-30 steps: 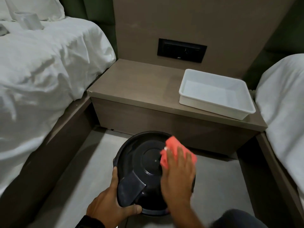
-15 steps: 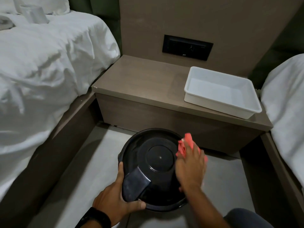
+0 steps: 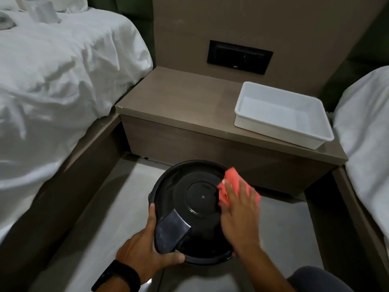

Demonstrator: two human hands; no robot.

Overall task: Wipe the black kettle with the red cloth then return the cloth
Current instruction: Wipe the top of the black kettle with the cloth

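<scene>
Here left hand [image 3: 145, 251] fingers clamp black kettle [image 3: 195, 209] handle; right hand [image 3: 240, 216] fingers press red cloth [image 3: 233, 186] on lid.

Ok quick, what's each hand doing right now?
Left hand: closed around the black kettle at its handle.
Right hand: fingers spread flat, pressing the red cloth on the kettle's lid.

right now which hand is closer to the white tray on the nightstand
Right. The right hand presses the red cloth on the black kettle, just below the white tray; the left hand grips the kettle's handle side, farther away.
</scene>
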